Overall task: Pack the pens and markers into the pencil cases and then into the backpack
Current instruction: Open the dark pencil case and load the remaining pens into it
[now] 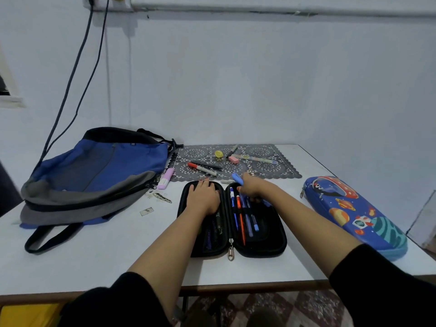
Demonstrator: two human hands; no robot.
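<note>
The black pencil case is laid open on the desk. Its left half is pressed flat by the left grip, fingers straight. A blue pen is clutched in the right grip over the right half, where pens are lined up. Markers are seen on the lace mat, and the backpack is lying far left.
</note>
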